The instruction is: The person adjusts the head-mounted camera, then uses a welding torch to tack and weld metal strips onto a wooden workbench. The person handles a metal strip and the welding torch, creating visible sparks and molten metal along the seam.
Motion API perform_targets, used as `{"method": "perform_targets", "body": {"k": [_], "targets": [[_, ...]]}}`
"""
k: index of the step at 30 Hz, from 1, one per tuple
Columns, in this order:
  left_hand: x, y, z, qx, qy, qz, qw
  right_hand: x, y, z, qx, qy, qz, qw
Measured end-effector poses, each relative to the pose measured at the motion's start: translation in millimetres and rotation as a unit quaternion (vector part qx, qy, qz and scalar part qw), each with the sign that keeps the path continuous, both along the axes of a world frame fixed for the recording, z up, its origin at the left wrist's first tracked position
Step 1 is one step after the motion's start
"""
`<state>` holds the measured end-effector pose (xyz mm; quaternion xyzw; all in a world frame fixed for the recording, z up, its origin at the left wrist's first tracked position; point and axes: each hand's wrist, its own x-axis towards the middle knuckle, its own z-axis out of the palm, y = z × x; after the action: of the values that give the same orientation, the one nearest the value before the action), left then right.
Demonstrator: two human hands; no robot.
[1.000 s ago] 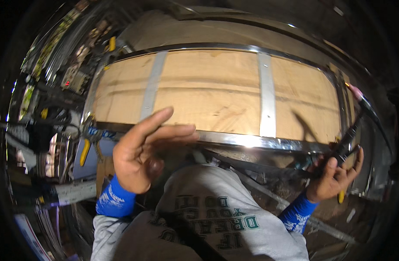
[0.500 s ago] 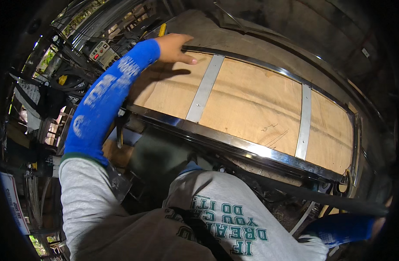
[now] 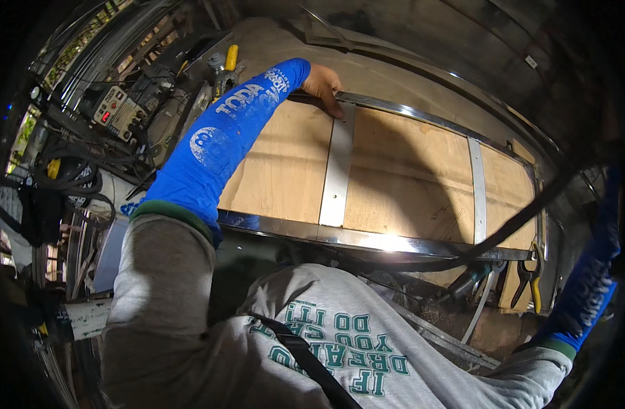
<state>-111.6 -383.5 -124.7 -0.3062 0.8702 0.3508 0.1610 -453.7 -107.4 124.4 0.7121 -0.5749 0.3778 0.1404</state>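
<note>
A long metal frame [image 3: 387, 240] with shiny rails lies in front of me, around pale plywood panels [image 3: 401, 163]. Two flat grey metal strips cross it: a left strip [image 3: 337, 170] and a right strip [image 3: 477, 194]. My left hand [image 3: 323, 86] grips the far rail at the top of the left strip, thumb down on the strip and fingers over the edge. At the far right my right arm in a blue sleeve [image 3: 585, 290] reaches up and away; its hand is lost in the dark rim. A dark cable [image 3: 510, 228] sweeps across the frame's right end.
Yellow-handled pliers [image 3: 536, 286] hang at the frame's near right corner. At the left stand a machine with a control panel [image 3: 118, 112] and a yellow-capped tool [image 3: 231, 58]. Metal bars [image 3: 442, 337] lie below the frame, beside my leg.
My left hand has moved right along the far rail to the left strip and closed on it. My right arm has risen, and the cable now crosses the frame's right part.
</note>
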Motion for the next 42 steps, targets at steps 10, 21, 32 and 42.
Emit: {"method": "perform_targets", "body": {"k": [10,21,32,42], "targets": [[6,-3,-21,0.060,0.117,-0.002,0.991,85,-63,-136,0.389,0.041,0.116,0.913],[4,-15,-32,0.187,0.196,0.225,0.936,81,-93,-185,0.454,0.020,0.157,0.877],[1,2,-18,0.103,0.184,0.174,0.962,87,-97,-189,0.423,0.021,0.160,0.892],[1,7,-23,0.105,0.247,0.153,0.951,85,-98,-191,0.440,0.003,0.149,0.886]]}}
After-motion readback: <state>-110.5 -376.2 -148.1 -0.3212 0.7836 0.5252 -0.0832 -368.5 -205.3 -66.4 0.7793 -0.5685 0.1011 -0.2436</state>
